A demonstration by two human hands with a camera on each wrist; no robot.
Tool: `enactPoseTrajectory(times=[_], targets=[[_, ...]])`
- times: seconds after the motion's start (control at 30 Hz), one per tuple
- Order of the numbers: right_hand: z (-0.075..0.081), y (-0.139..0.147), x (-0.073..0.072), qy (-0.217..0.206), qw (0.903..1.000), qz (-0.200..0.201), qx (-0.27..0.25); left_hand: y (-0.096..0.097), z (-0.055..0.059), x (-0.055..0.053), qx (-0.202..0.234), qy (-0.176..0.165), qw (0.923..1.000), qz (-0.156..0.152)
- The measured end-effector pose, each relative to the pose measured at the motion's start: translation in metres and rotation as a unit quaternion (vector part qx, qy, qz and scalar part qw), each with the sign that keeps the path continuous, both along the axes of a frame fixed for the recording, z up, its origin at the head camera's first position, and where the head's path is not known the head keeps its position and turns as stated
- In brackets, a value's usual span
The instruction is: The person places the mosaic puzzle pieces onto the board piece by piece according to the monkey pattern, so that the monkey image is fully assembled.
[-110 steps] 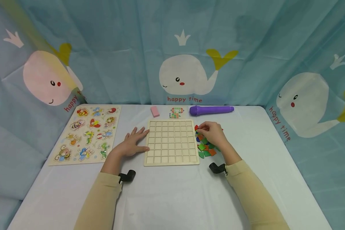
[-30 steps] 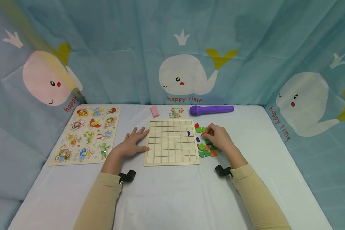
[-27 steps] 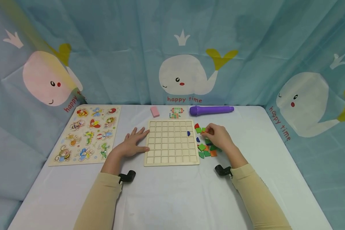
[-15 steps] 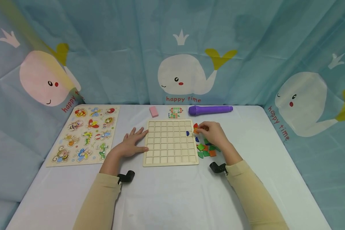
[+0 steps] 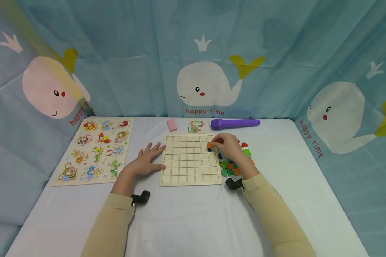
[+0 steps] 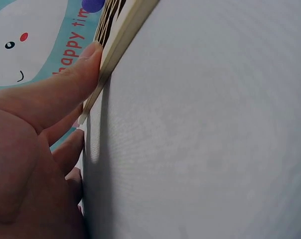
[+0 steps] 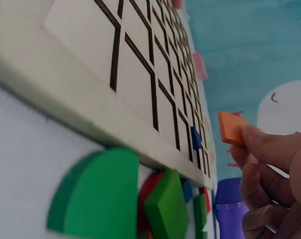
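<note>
A pale wooden board (image 5: 191,160) with a grid of square recesses lies mid-table. My left hand (image 5: 144,161) is spread flat at its left edge, thumb and fingertips touching it; the left wrist view shows the thumb (image 6: 75,82) against the edge. Between thumb and fingers, my right hand (image 5: 229,145) pinches an orange square tile (image 7: 231,128) above the board's upper right cells. Just below that tile a blue half-round tile (image 7: 196,138) sits in a cell. Right of the board lie several loose tiles in green, orange, red and blue, such as a green quarter-round tile (image 7: 103,194).
A peg puzzle with insect pictures (image 5: 93,151) lies at the left. Along the back are a pink block (image 5: 172,125), a small pattern card (image 5: 196,126) and a purple toy microphone (image 5: 234,123). A whale-print curtain (image 5: 141,71) closes off the table's back and sides.
A blue half-round tile has come to lie in the board. My right hand has picked up an orange tile from the pile and moved it left over the board. The left hand stays put.
</note>
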State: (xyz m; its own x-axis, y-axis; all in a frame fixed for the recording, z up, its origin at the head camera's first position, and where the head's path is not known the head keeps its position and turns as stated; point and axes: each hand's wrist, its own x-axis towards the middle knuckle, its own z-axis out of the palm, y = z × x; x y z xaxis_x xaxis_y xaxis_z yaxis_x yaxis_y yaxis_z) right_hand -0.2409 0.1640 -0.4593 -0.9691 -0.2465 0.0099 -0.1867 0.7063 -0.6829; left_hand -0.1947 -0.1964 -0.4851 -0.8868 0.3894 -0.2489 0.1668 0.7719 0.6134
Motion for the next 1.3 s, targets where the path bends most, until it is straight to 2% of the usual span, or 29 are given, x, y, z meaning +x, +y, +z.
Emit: enactPoseTrajectory(times=[0.23,0.47,0.8,1.0,1.3], targets=[[-0.006,-0.013,-0.006,-0.007,0.9998,0.017,0.000,-0.002,-0.002,-0.001,-0.002,0.008,1.0000,-0.004],[-0.011,-0.020,-0.010,-0.021,0.9990,0.022,0.034,-0.002,-0.003,-0.001,-0.003,0.010,0.9999,-0.006],[-0.013,-0.026,-0.009,-0.016,0.9967,0.020,0.077,-0.002,-0.002,-0.001,0.002,0.009,0.9999,-0.005],[-0.013,-0.027,-0.008,-0.019,0.9963,0.035,0.076,-0.003,-0.003,-0.001,0.001,0.010,0.9999,-0.003],[-0.010,-0.011,-0.004,-0.010,0.9982,0.018,0.056,-0.002,-0.002,-0.001,-0.001,0.011,0.9999,-0.004]])
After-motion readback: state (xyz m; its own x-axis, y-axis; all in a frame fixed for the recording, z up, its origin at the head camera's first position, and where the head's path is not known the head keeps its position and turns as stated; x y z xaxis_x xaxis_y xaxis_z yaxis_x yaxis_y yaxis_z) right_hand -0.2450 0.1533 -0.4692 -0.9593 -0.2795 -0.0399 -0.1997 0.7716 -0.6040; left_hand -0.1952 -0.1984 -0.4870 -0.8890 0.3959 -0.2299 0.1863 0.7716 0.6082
